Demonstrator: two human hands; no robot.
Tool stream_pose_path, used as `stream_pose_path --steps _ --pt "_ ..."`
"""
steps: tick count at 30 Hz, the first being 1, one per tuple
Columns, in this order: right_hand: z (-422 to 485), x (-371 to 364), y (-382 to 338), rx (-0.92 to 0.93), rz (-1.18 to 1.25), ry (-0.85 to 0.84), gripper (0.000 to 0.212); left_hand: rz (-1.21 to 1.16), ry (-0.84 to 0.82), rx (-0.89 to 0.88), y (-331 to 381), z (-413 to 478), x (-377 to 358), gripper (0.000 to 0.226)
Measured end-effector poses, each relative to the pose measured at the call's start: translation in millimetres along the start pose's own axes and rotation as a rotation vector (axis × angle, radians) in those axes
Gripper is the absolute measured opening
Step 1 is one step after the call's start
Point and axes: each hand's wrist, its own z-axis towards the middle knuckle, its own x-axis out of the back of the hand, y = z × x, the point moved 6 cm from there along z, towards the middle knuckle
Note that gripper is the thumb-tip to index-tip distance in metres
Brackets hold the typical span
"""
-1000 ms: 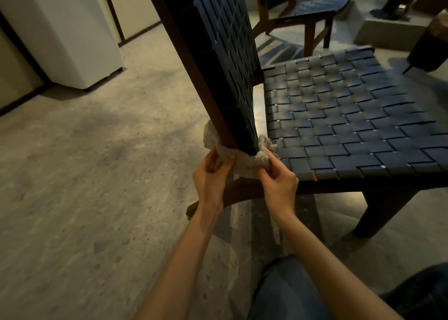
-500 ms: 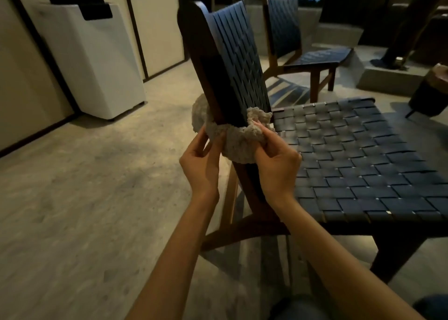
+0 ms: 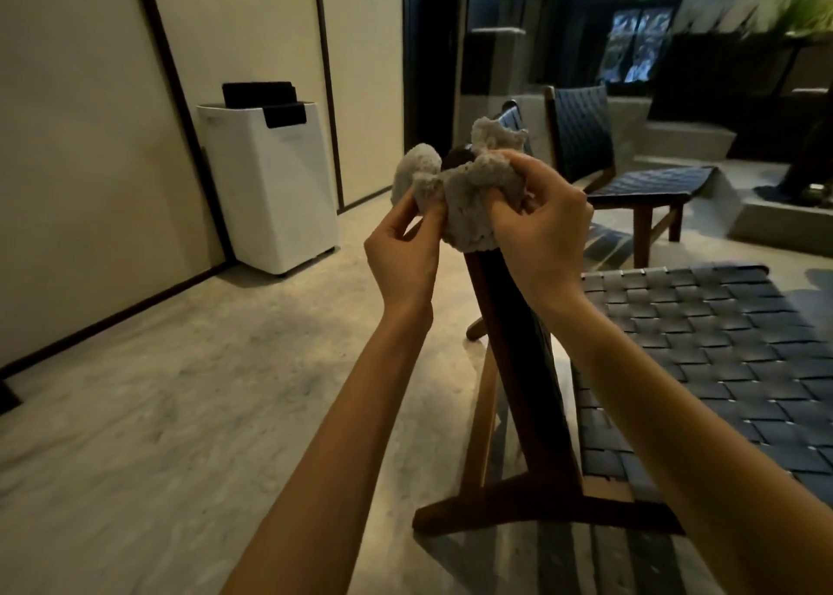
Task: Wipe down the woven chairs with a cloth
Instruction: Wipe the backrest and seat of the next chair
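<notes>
While the fluffy off-white cloth (image 3: pixel 469 207) sits bunched over the top of the dark wooden back post (image 3: pixel 518 346) of the near navy woven-strap chair (image 3: pixel 703 351), both hands grip it: left hand (image 3: pixel 403 256) pinching its left side, right hand (image 3: pixel 543 238) curled round its right side.

cream wall panels (image 3: pixel 90 144) split by dark vertical trim strips (image 3: pixel 167 76) line the left side. a white boxy appliance with a black top (image 3: pixel 275 198) stands against them on the mottled grey stone floor (image 3: pixel 180 391). farther back are a dark doorway (image 3: pixel 432 53), pale stone steps (image 3: pixel 685 137) and a dim window (image 3: pixel 635 44).
</notes>
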Motion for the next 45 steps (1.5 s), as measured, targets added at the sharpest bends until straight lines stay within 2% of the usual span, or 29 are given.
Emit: stream_pose_path --steps 3,11,18,21,25,30,35,38,42,45 --pt "-22.7 9.3 20.2 -0.002 -0.034 -0.002 0.029 0.048 0.013 -0.020 -25.3 -14.6 0.2 0.039" --pt "-96.7 40.0 82.7 -0.083 -0.078 0.001 0.039 0.100 0.001 0.059 -107.2 -73.1 8.7 0.036" --pt "-149.7 63.7 130.9 -0.132 -0.059 -0.056 0.034 0.126 -0.049 0.103 -164.9 -120.0 12.1 0.018" --pt "-178.0 78.4 155.3 -0.157 -0.099 -0.116 0.033 0.201 -0.097 0.158 -197.5 -140.1 15.3 0.016" --pt "-212.8 94.0 190.0 -0.281 -0.159 -0.244 0.033 0.302 -0.144 0.227 -240.5 -166.8 18.4 0.016" --pt "-253.5 116.7 234.7 -0.556 -0.286 -0.401 0.031 0.469 -0.194 0.380 -286.6 -197.9 20.7 0.010" --pt "-257.8 119.6 251.2 -0.592 -0.380 -0.517 0.032 0.502 -0.196 0.403 -297.3 -204.6 22.6 0.012" --pt "-241.1 116.5 265.6 -0.680 -0.347 -0.686 0.032 0.513 -0.230 0.389 -295.1 -200.5 21.9 0.021" --pt "-220.4 100.1 291.3 -0.822 -0.357 -1.157 0.023 0.538 -0.268 0.383 -296.0 -197.0 20.5 0.027" --pt "-210.9 87.3 306.5 -0.885 -0.365 -1.411 0.024 0.527 -0.242 0.463 -298.1 -194.0 18.7 0.024"
